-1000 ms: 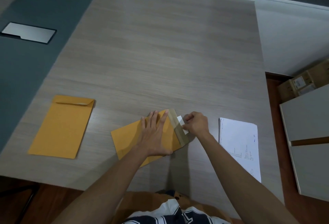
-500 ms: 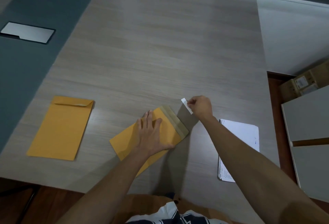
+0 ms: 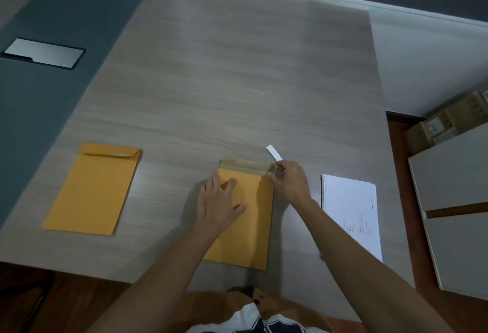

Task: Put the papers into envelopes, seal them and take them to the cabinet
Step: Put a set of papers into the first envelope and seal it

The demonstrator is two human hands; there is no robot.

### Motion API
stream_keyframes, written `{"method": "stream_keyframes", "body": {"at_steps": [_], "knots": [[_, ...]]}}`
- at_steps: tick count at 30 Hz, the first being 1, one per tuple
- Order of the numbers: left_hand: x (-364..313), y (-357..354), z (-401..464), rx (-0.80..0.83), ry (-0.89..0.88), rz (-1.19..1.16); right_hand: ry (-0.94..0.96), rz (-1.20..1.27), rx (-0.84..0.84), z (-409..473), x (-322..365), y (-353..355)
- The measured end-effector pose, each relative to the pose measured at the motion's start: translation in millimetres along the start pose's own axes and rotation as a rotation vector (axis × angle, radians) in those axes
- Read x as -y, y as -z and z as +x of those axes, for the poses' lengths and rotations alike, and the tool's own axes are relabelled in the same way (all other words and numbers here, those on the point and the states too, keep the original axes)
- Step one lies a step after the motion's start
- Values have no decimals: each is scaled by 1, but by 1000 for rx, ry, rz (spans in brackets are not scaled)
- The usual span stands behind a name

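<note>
1. Head view: wood-grain desk, two tan envelopes on it, both near the front edge.
2. Centre envelope lies flat, flap open at its far end, pointing away from the person.
3. Left hand: fingers straight and spread, palm flat on the centre envelope's left half. Nothing gripped.
4. Right hand is at the flap's right corner. Grip is a pinch: fingertips clamped on a white strip, which sticks up and away from the hand, off the flap.
5. Whether the thumb also touches the flap corner: cannot tell.
6. Second envelope lies well left of the first, flap folded down, untouched.
7. Papers: white stack just right of the centre envelope, near the right forearm, printed text on the top sheet, too small to read.
8. Grey cabinet stands off the desk's right edge, cardboard boxes behind it on the floor.
9. Metal plate is set in the dark strip at far left.
</note>
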State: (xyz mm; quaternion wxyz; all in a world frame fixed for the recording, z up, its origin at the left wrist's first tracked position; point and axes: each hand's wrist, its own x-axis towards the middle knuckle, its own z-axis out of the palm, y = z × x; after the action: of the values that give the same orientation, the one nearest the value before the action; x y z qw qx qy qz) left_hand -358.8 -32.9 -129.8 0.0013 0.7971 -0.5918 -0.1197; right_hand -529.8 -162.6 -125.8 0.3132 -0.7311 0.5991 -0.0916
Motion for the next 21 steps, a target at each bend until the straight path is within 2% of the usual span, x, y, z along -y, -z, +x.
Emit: {"method": "stream_keyframes", "body": {"at_steps": [5, 10, 12, 16, 21], "knots": [[9, -5, -17, -26, -29, -36, 42, -151, -106, -6, 7, -4], [11, -4, -23, -5, -35, -15, 20, -429, 72, 12, 18, 1], [12, -3, -22, 4, -40, -1, -7, -427, 101, 21, 25, 5], [14, -2, -20, -2, -63, 7, 59, -359, 18, 18, 39, 5], [27, 3, -6, 13, -126, -95, 158, -274, 166, -7, 33, -4]]}}
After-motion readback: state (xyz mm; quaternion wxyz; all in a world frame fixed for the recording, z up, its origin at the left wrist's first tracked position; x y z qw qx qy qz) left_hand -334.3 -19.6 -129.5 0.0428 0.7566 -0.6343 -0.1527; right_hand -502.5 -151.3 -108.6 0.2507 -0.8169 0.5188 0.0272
